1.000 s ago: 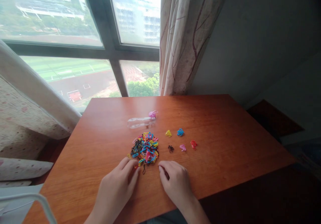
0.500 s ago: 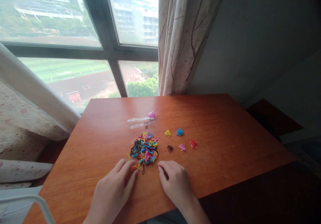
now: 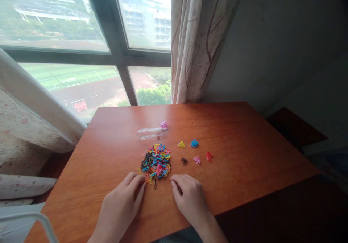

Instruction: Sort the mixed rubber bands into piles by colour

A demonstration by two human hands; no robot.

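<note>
A mixed pile of small coloured rubber bands (image 3: 156,161), in black, blue, yellow, pink and red, lies on the wooden table. My left hand (image 3: 122,199) rests at its near left edge, thumb and fingertips drawn together beside a few orange and yellow bands (image 3: 148,178). Whatever those fingers hold is too small to make out. To the right of the pile's near edge is my right hand (image 3: 190,196), its thumb and forefinger closed in a pinch; their tips hide anything between them. One dark band (image 3: 155,184) lies loose between the hands.
Right of the pile are small sorted clusters: yellow bands (image 3: 181,145), blue bands (image 3: 194,143), black bands (image 3: 184,161), pink bands (image 3: 197,160) and red bands (image 3: 208,156). Behind it lies a clear plastic bottle (image 3: 150,133) with a pink cap (image 3: 164,124). A window and curtains border the table (image 3: 244,141).
My left hand has shifted slightly left, its fingertips drawing back a little from the orange and yellow bands. My right hand stays nearly where it was.
</note>
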